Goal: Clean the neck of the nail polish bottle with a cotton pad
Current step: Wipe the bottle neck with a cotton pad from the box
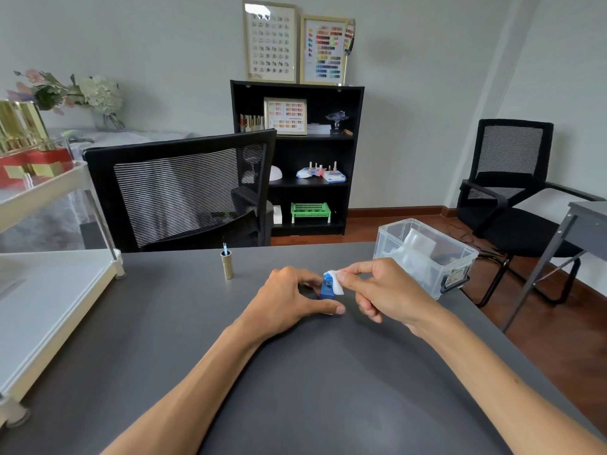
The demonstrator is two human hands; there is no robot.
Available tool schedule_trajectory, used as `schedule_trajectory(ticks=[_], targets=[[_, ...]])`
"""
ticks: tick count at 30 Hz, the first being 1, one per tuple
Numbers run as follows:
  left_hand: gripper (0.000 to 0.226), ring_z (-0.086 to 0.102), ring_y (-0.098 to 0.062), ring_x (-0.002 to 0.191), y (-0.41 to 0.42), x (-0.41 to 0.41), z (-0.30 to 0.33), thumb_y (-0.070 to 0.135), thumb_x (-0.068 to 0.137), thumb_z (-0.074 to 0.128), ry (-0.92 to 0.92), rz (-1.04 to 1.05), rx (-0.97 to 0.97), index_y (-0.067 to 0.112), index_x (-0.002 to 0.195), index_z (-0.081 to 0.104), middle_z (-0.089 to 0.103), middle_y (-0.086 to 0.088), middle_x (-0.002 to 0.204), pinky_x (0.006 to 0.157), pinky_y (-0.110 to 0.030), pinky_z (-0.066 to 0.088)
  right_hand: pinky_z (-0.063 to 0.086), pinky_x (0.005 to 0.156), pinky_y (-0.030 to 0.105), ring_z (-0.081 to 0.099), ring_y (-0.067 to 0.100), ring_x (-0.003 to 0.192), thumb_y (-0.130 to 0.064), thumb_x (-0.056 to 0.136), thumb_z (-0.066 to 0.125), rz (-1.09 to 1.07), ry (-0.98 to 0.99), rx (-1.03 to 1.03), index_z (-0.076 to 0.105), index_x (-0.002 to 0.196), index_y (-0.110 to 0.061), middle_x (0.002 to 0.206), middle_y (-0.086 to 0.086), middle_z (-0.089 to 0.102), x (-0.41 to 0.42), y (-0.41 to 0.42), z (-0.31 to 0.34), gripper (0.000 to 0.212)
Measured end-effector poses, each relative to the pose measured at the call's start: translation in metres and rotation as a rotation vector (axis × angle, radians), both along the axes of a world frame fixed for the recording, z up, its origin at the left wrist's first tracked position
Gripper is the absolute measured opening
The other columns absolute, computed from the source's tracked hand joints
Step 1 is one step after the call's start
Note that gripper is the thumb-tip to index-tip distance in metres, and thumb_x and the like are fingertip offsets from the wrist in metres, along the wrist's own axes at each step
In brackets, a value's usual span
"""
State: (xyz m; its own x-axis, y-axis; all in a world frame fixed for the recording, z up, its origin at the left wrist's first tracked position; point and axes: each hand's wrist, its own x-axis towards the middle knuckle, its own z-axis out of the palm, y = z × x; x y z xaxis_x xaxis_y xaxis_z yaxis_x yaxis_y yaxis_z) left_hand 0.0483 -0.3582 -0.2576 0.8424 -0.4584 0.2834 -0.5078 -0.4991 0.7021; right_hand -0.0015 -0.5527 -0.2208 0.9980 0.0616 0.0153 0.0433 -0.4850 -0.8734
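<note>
Hands are sharing the job: the left hand [289, 298] is curling around the blue nail polish bottle [326, 289], bracing it upright on the counter [184, 323], while the right hand [387, 290] is pinching a cotton pad [335, 281] against its neck. The brush cap [226, 262] is standing well apart, keeping the neck exposed.

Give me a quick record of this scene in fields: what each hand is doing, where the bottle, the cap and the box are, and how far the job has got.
left hand: steadies the blue nail polish bottle on the grey table
right hand: pinches a white cotton pad against the bottle's top
bottle: upright, cap off
cap: gold, standing apart to the left, brush pointing up
clear plastic box: open, at the table's right edge, behind the right hand
stage: pad at the neck; cleanliness cannot be judged
</note>
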Motion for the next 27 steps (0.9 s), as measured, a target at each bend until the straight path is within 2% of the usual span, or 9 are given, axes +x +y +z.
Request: schedule_trajectory(ticks=[1, 3, 4, 8, 11, 15, 20, 22, 27], targets=[[0.043, 0.055, 0.015, 0.069, 0.0, 0.0, 0.001, 0.065, 0.063, 0.081, 0.004, 0.0, 0.007, 0.033, 0.091, 0.076, 0.061, 0.029, 0.067, 0.059, -0.006, 0.037, 0.045, 0.046, 0.022, 0.046, 0.009, 0.04, -0.037, 0.098, 0.06, -0.001, 0.001, 0.006, 0.069, 0.109, -0.025, 0.044, -0.005, 0.054, 0.001, 0.0, 0.0, 0.019], [0.023, 0.052, 0.01, 0.062, 0.0, 0.0, 0.001, 0.061, 0.067, 0.082, 0.004, -0.023, 0.024, 0.042, 0.07, 0.068, 0.056, 0.028, 0.058, 0.056, -0.006, 0.036, 0.045, 0.046, 0.023, 0.047, 0.01, 0.041, -0.037, 0.099, 0.06, -0.002, -0.001, 0.012, 0.07, 0.112, -0.023, 0.044, -0.005, 0.054, 0.004, 0.003, -0.001, 0.021], [0.024, 0.05, 0.006, 0.059, -0.001, 0.0, 0.001, 0.059, 0.068, 0.081, 0.004, -0.037, 0.022, 0.044, 0.064, 0.064, 0.055, 0.027, 0.056, 0.056, -0.008, 0.035, 0.045, 0.046, 0.023, 0.046, 0.01, 0.041, -0.036, 0.099, 0.059, -0.004, -0.003, 0.013, 0.07, 0.113, -0.023, 0.044, -0.005, 0.053, 0.006, 0.005, -0.001, 0.022], [0.035, 0.047, -0.002, 0.056, -0.002, 0.001, 0.001, 0.061, 0.069, 0.08, 0.028, -0.059, 0.012, 0.029, 0.081, 0.072, 0.056, 0.019, 0.058, 0.054, -0.014, 0.034, 0.045, 0.044, 0.021, 0.045, 0.007, 0.037, -0.033, 0.1, 0.059, -0.022, -0.037, 0.018, 0.068, 0.114, -0.024, 0.041, -0.006, 0.053, 0.01, 0.013, -0.004, 0.019], [0.025, 0.051, 0.003, 0.057, -0.001, 0.001, 0.001, 0.058, 0.069, 0.082, 0.042, -0.052, 0.006, 0.039, 0.07, 0.066, 0.058, 0.026, 0.059, 0.054, -0.011, 0.035, 0.044, 0.043, 0.02, 0.044, 0.006, 0.036, -0.034, 0.1, 0.058, -0.031, -0.043, 0.033, 0.068, 0.112, -0.026, 0.04, -0.006, 0.052, 0.008, 0.014, -0.005, 0.017], [0.022, 0.053, 0.007, 0.062, -0.001, 0.0, 0.002, 0.064, 0.063, 0.082, 0.064, -0.014, 0.008, 0.051, 0.062, 0.063, 0.059, 0.03, 0.062, 0.059, -0.02, 0.033, 0.042, 0.045, 0.022, 0.042, 0.009, 0.037, -0.035, 0.1, 0.059, -0.017, -0.006, 0.075, 0.07, 0.11, -0.026, 0.04, -0.006, 0.049, 0.003, 0.007, -0.005, 0.018], [0.029, 0.062, 0.004, 0.079, -0.001, 0.0, 0.002, 0.073, 0.053, 0.079, 0.099, 0.01, -0.001, 0.054, 0.07, 0.067, 0.069, 0.026, 0.081, 0.074, -0.026, 0.05, 0.04, 0.044, 0.022, 0.041, 0.011, 0.04, -0.036, 0.099, 0.061, 0.011, 0.044, 0.115, 0.069, 0.103, -0.028, 0.043, -0.004, 0.045, 0.0, 0.0, -0.004, 0.012], [0.035, 0.063, 0.003, 0.082, -0.001, 0.0, 0.002, 0.074, 0.052, 0.079, 0.108, 0.013, 0.0, 0.05, 0.076, 0.071, 0.07, 0.025, 0.084, 0.079, -0.028, 0.053, 0.04, 0.043, 0.021, 0.041, 0.012, 0.042, -0.036, 0.098, 0.061, 0.027, 0.062, 0.122, 0.069, 0.103, -0.027, 0.044, -0.004, 0.044, 0.0, -0.002, -0.003, 0.013], [0.05, 0.062, -0.004, 0.08, -0.001, 0.0, 0.001, 0.072, 0.055, 0.08, 0.107, 0.026, 0.004, 0.033, 0.085, 0.075, 0.071, 0.014, 0.082, 0.079, -0.031, 0.052, 0.039, 0.043, 0.021, 0.04, 0.013, 0.044, -0.037, 0.097, 0.063, 0.046, 0.122, 0.111, 0.069, 0.11, -0.02, 0.047, -0.001, 0.043, 0.002, -0.01, -0.002, 0.022]])
